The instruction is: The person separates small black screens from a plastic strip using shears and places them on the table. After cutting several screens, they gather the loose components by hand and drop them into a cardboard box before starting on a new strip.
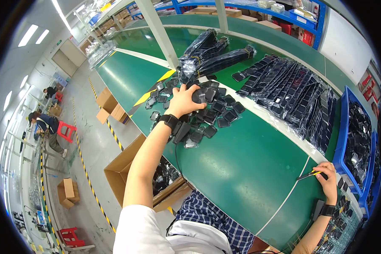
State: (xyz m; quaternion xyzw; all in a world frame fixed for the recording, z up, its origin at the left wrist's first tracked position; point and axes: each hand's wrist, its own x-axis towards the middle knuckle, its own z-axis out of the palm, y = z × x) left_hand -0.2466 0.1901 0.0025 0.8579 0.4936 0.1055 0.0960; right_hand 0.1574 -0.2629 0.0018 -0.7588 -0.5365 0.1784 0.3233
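Apparently we are at the step of picking through the pile of small dark square pieces [210,115], which lies on the green bench [228,161], left of the long wrapped strips [290,86]. Our left hand [183,101] is spread over the pile, thumb apart from the fingers; we cannot tell whether it grips a piece. Our right hand [328,181], well apart on the near right, pinches a slim black-and-yellow tool [305,176]. We judge that the next move calls for narrowing the left hand without scattering neighbouring pieces.
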